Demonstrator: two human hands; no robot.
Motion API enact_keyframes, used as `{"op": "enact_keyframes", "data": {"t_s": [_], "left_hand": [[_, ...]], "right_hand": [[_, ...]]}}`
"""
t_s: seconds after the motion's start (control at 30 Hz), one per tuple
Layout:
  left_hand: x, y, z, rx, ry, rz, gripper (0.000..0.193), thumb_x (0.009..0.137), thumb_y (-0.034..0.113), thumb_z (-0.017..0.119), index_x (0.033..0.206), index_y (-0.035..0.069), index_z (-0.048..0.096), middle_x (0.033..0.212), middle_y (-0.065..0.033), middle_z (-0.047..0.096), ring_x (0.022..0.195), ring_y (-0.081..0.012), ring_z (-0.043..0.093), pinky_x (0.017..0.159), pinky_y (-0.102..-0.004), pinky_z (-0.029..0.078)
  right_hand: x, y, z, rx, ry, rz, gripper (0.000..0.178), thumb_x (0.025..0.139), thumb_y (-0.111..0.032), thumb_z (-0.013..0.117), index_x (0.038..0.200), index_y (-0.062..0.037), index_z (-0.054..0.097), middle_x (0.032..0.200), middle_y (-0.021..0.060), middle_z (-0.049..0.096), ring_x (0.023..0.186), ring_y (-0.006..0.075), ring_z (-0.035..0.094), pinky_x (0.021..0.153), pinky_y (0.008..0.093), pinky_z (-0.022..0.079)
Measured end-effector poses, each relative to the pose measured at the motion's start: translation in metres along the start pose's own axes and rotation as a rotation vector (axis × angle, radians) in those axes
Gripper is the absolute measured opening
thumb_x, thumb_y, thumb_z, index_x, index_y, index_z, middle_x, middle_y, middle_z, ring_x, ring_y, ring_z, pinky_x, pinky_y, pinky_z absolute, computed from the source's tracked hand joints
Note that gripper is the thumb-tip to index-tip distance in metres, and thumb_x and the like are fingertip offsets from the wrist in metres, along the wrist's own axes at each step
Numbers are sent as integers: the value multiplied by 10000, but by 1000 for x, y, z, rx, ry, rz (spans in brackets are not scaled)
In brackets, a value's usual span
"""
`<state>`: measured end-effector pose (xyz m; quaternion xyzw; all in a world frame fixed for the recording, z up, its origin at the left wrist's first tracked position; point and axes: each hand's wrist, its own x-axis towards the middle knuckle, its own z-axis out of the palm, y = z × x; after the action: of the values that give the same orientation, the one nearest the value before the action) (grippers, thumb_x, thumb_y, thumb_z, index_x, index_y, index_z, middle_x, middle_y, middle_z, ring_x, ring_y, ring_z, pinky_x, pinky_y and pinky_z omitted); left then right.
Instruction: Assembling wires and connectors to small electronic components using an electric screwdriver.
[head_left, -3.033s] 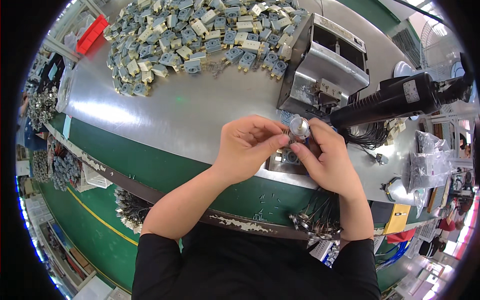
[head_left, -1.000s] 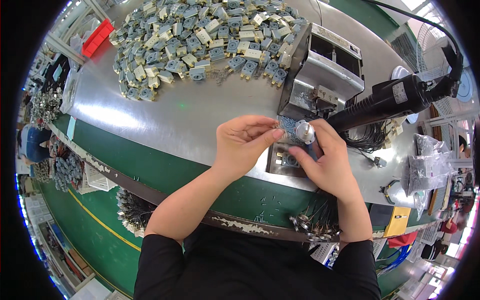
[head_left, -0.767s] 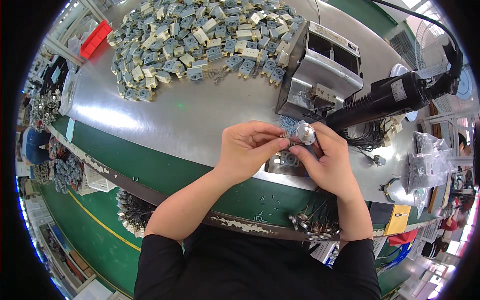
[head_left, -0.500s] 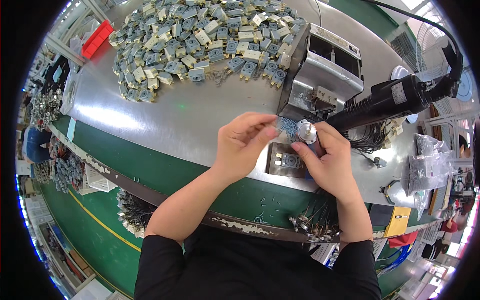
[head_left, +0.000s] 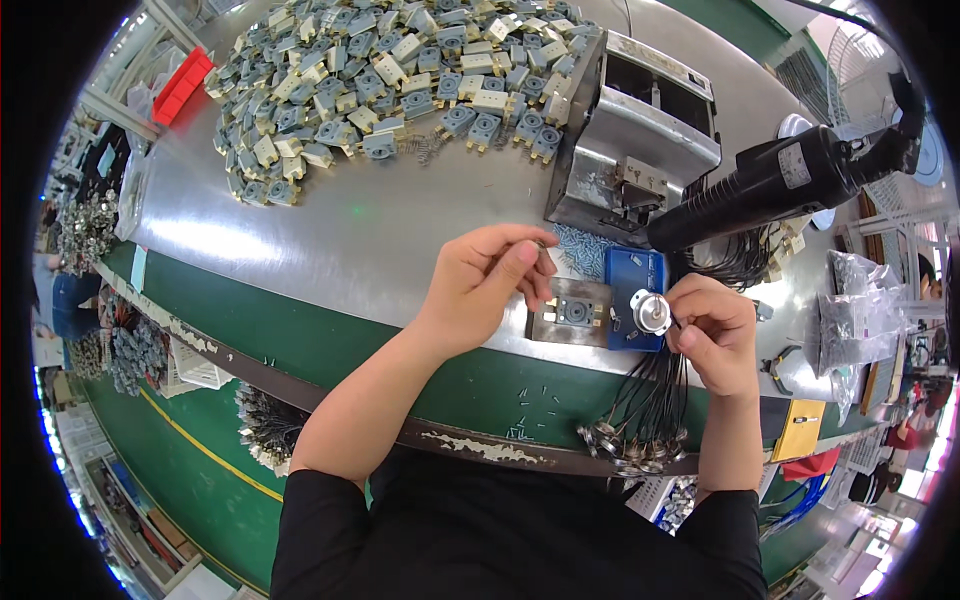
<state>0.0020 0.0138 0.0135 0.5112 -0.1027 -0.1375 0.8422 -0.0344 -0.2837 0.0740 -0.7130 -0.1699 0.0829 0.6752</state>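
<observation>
My left hand (head_left: 485,285) hovers just left of the small metal fixture, thumb and fingertips pinched together. What they hold, if anything, is too small to make out. My right hand (head_left: 714,335) has its fingers closed on a round silver metal part with a dark wire (head_left: 652,313), held above the right side of a blue tray (head_left: 622,262). In the fixture (head_left: 545,330) lies a grey plastic housing (head_left: 575,311) with brass-coloured terminals. A pile of small screws (head_left: 583,252) lies behind the fixture, beside the tray.
Many grey and cream housings (head_left: 400,75) are heaped at the back. A metal machine (head_left: 640,130) and a black electric screwdriver (head_left: 780,185) stand at right. Wired metal parts (head_left: 640,445) hang at the front edge. Pliers (head_left: 780,368) lie far right.
My right hand has moved right and nearer with the round metal part, uncovering the blue tray. My left fingers have drawn together, away from the screws. The view has shifted slightly.
</observation>
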Motion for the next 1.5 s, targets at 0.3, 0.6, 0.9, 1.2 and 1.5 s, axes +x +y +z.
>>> {"op": "enact_keyframes", "data": {"t_s": [0.3, 0.6, 0.9, 1.2, 1.5], "left_hand": [[2, -8, 12, 604, -187, 3, 161, 910, 3, 776, 1060, -39, 738, 1122, -115, 777, 706, -75, 665, 622, -236, 530], [6, -6, 14, 743, -253, 135, 189, 830, 11, 839, 1012, 19, 789, 1105, -48, 751, 600, -72, 495, 570, -245, 435], [2, -10, 15, 735, -249, 219, 325, 777, 51, 898, 1076, 6, 776, 1162, -39, 727, 573, -58, 451, 551, -232, 409], [4, -5, 20, 677, -150, 295, 382, 806, 111, 892, 1159, 40, 763, 1268, -65, 687, 658, -64, 548, 611, -232, 482], [10, -15, 13, 950, -230, 597, 355, 761, 110, 887, 1079, 35, 747, 1140, -82, 737, 1191, -326, 674, 992, -431, 550]], "right_hand": [[-9, 26, -5, 316, 128, -91, 375, 1028, -294, 721, 1050, 78, 678, 1033, 98, 594, 611, 96, 424, 521, 248, 324], [-7, 25, 2, 243, 78, -77, 278, 1000, -173, 746, 1075, 94, 721, 1062, 146, 658, 778, 127, 569, 654, 239, 441], [3, 8, 21, 18, 29, 119, 185, 1003, -61, 685, 1106, 86, 724, 1098, 129, 664, 750, 87, 539, 611, 229, 425], [21, -3, 40, -351, -1, 153, 124, 982, 15, 631, 1046, 77, 717, 996, 117, 709, 889, 207, 652, 810, 314, 506], [21, 5, 44, -429, 36, 172, 130, 969, 6, 655, 1050, 57, 742, 968, 110, 714, 819, 192, 639, 736, 296, 494]]}}
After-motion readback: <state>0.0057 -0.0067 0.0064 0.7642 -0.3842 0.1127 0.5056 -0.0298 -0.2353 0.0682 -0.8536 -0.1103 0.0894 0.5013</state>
